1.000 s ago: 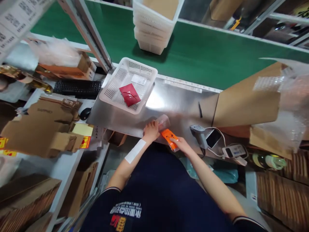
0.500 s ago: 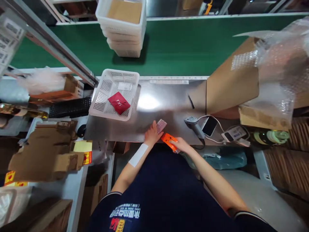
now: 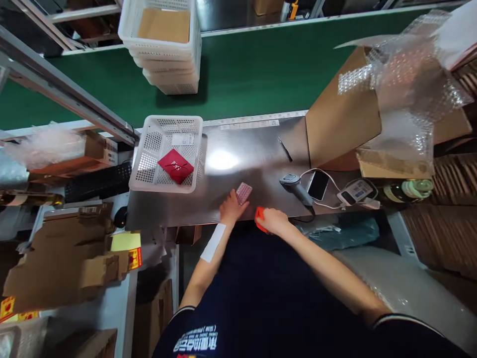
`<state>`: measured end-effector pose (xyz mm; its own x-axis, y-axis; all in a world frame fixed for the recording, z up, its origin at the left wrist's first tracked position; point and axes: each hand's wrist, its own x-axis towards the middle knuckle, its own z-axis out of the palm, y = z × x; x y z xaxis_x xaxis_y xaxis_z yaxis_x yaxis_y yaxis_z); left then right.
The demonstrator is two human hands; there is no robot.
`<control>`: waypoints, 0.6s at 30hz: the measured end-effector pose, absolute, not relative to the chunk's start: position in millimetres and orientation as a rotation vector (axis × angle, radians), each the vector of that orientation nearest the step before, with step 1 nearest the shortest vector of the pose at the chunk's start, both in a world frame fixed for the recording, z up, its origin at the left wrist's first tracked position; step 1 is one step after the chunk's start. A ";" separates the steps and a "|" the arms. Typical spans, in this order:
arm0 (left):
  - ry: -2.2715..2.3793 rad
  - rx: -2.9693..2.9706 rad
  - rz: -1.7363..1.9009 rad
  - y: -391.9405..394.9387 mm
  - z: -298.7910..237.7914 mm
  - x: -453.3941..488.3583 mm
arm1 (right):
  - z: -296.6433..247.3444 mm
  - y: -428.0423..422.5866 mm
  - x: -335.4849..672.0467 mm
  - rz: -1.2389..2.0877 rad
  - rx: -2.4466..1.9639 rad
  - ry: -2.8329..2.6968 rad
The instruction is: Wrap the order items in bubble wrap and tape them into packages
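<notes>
At the near edge of the worktop (image 3: 179, 211), I see the left hand (image 3: 230, 210) gripping a pink packet (image 3: 244, 193), long axis slanting forward-right; rightward, the right hand (image 3: 275, 221) clasps an orange object (image 3: 260, 214).

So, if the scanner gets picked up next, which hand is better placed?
Probably the right hand: it is nearer the scanner, though it holds the orange item. The left hand is farther off, holding the pink packet.
</notes>
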<state>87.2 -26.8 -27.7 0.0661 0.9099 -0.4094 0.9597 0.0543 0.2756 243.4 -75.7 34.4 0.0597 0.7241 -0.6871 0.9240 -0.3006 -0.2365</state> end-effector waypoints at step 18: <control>1.681 0.863 0.971 7.5 6.8 66.7 | 0.4 100.6 314.5 -0.790 2.501 2.179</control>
